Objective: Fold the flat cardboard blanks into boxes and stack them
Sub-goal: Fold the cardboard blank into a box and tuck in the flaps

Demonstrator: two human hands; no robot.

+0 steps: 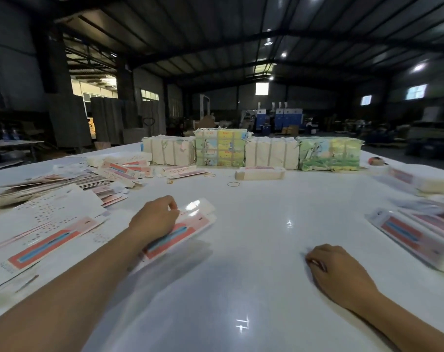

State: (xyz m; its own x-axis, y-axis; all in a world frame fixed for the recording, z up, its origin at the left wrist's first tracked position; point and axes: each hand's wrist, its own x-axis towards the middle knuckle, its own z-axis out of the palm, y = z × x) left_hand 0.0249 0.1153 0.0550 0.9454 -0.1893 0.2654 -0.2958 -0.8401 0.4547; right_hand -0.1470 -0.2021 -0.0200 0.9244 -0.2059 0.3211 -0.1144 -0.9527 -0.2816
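**Left hand holding a blank on the white worktop**

A flat cardboard blank (187, 226), white with a red and blue band, is lying at an angle left of the worktop's middle, blurred along its edges. The left hand (153, 221) is lying over its near end, fingers curled at the blank's upper edge and appearing to pinch it. The right hand (339, 271) is resting knuckles-up on the bare worktop (254, 250), well apart from the blank, its fingers curled under and holding nothing that is showing.

Just left of the held blank, a spread of flat blanks (45, 232) is lying fanned out, the top sheet showing the same red and blue band. Behind that, a loose heap of folded boxes (121, 170) is sitting near the far left of the worktop. One folded box (260, 173) is standing alone near the far middle, with a rubber band (233, 184) lying just in front of it. At the right edge, a stack of boxes (416, 235) is lying in overlapping rows.

Along the far edge, four tied bundles are standing side by side: a plain bundle (168, 151), a printed bundle (220, 147), another plain one (271, 152) and a green printed one (330, 153).
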